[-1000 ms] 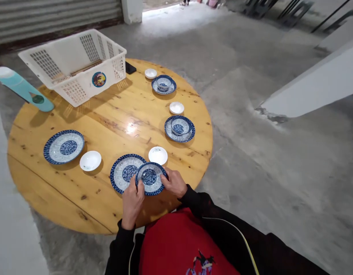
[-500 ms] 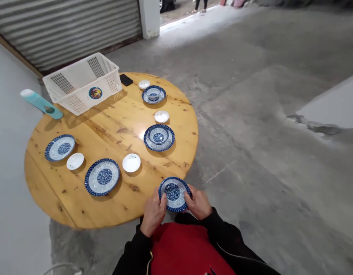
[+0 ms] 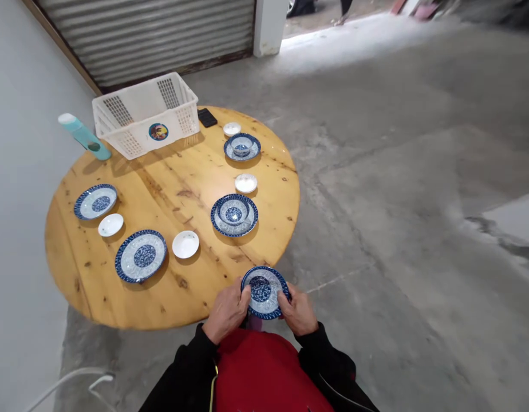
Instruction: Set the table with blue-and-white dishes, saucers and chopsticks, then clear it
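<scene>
Between both hands, just off the table's near edge, is a blue-and-white plate with a dark patterned rim. My left hand grips its left side, thumb over the rim. On its right side my right hand holds on the same way; the fingers underneath are hidden. The nearest plate on the table lies to the left, with a small white dish beside it. Further up, a patterned bowl sits on another plate.
On the round wooden table are a white plastic basket, a turquoise bottle and a black phone-like object. Another bowl rests on a far plate; a further plate lies at left. White dishes stand between the plates.
The view has turned slightly left, so the far table and basket sit further right in the picture. Both hands keep hold of the plate in nearly the same place before my body.
</scene>
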Action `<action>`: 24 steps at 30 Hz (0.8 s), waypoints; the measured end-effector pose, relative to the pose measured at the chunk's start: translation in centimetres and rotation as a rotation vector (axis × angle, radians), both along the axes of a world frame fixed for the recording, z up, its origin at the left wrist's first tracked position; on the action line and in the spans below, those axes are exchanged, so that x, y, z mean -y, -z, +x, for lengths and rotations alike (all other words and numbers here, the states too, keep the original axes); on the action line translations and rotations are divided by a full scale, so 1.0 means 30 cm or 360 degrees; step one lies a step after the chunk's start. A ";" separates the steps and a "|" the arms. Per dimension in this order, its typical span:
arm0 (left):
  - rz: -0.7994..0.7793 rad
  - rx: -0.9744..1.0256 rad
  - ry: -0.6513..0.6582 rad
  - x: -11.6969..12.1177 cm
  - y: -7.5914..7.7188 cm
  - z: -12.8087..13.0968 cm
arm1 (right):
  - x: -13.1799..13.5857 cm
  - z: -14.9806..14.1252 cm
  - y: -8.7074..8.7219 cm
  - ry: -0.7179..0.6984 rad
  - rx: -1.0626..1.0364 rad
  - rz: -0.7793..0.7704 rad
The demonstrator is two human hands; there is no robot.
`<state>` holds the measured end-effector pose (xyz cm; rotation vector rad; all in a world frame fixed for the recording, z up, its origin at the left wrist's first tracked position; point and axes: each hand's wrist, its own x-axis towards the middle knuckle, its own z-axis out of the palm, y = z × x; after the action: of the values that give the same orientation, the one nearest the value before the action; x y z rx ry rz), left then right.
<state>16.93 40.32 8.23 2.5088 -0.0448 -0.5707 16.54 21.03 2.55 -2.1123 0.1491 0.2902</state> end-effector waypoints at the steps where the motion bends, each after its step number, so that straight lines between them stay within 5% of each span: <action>1: 0.0024 -0.0017 0.0038 -0.004 -0.007 0.031 | -0.002 0.030 -0.009 -0.0009 -0.0009 0.0011; 6: 0.0076 0.0032 0.0126 -0.036 -0.054 0.175 | -0.014 0.203 -0.057 -0.0079 0.0180 -0.0138; 12: 0.0151 0.0152 -0.0040 -0.089 -0.084 0.333 | -0.072 0.428 -0.092 -0.0165 0.0424 -0.0407; 18: 0.0277 0.0235 -0.0315 -0.112 -0.069 0.479 | -0.140 0.662 -0.120 -0.0403 0.0434 -0.0602; 24: 0.0357 0.0134 -0.0541 -0.104 -0.034 0.570 | -0.194 0.839 -0.081 -0.0704 0.0488 -0.0805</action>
<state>34.03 43.45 9.23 2.6719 0.4280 -0.3445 41.72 26.86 4.98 -2.6521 -0.4790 0.1942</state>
